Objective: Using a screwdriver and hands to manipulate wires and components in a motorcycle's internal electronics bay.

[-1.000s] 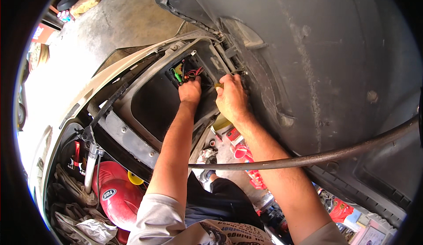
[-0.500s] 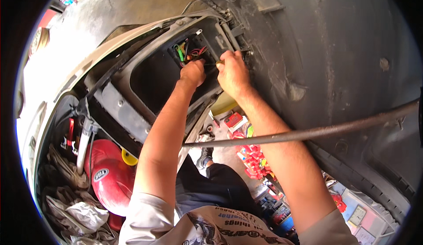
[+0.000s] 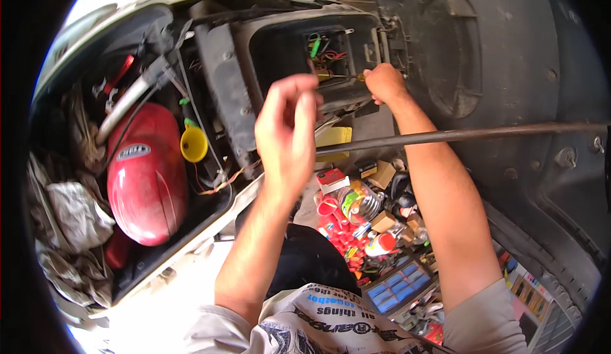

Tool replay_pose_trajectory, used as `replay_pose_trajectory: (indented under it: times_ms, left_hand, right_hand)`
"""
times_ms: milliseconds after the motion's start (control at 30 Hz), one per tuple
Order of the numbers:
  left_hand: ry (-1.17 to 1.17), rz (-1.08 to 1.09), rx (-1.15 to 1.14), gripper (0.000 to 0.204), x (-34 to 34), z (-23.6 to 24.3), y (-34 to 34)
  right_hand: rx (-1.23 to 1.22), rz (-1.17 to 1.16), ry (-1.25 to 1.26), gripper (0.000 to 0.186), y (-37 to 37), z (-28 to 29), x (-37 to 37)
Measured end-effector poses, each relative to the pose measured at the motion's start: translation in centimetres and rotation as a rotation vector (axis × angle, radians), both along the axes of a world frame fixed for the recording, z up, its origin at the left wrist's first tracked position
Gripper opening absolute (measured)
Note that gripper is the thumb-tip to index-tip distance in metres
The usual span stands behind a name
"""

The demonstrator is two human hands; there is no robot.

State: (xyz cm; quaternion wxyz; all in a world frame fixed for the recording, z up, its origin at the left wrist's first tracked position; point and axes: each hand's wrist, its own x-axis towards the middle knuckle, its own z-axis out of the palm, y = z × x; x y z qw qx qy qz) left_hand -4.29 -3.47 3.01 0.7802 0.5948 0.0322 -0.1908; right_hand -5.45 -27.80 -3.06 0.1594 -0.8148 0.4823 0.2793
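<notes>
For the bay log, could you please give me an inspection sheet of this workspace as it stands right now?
Surface: open vehicle compartment with dark plastic walls; no table seen.
Job's things: screwdriver with its tip in the wiring recess.
Clutter: red helmet, yellow funnel, grey rags, tray of small boxes and red parts.
Grippers: right hand closed on the screwdriver; left hand raised, loosely curled, holding nothing.
Cables: green, red and dark wires in the recess; a thin wire runs under the funnel.
Surroundings: dark rod crossing the right forearm; grey panel on the right.
</notes>
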Motion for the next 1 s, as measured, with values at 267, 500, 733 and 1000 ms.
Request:
replay_pose_trajectory:
  times_ms: [267,500,733,1000]
  left_hand:
    - [0.218,-0.346,0.145,0.014,-17.5,-4.2,5.8]
    - [0.263,-0.525,0.302,0.021,-27.7,-14.5,6.7]
    - [0.323,-0.564,0.428,0.025,-28.2,-17.9,8.7]
    - [0.360,-0.565,0.410,0.025,-28.3,-18.4,8.7]
  right_hand:
    - [-0.180,0.744,-0.240,0.023,-0.3,-0.5,-1.8]
    - [-0.239,1.001,-0.082,0.028,1.6,1.3,-2.6]
    - [-0.327,0.834,-0.073,0.025,0.2,0.4,-2.9]
    - [-0.275,0.412,0.009,0.030,-2.6,-0.8,-1.9]
